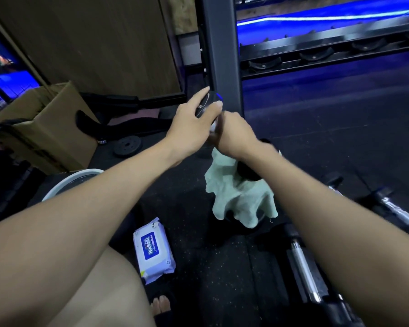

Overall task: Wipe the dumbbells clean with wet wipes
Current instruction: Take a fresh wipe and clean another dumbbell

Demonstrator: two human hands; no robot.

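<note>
A black dumbbell (207, 103) stands on end in front of me, its upper head gripped from above by my left hand (194, 125). My right hand (234, 133) is curled round the handle just below that head, with a pale green cloth (236, 197) hanging down from under it. The dumbbell's lower head (247, 172) shows dark beneath my right wrist, partly draped by the cloth. A white and blue wet wipes pack (152, 250) lies on the floor near my left knee.
More dumbbells with chrome handles (304, 267) lie on the black rubber floor at the right. A dark rack post (222, 55) rises just behind the hands, with rack shelves (328, 53) to its right. A cardboard box (50, 128), a weight plate (127, 145) and a white bucket rim (69, 180) sit at the left.
</note>
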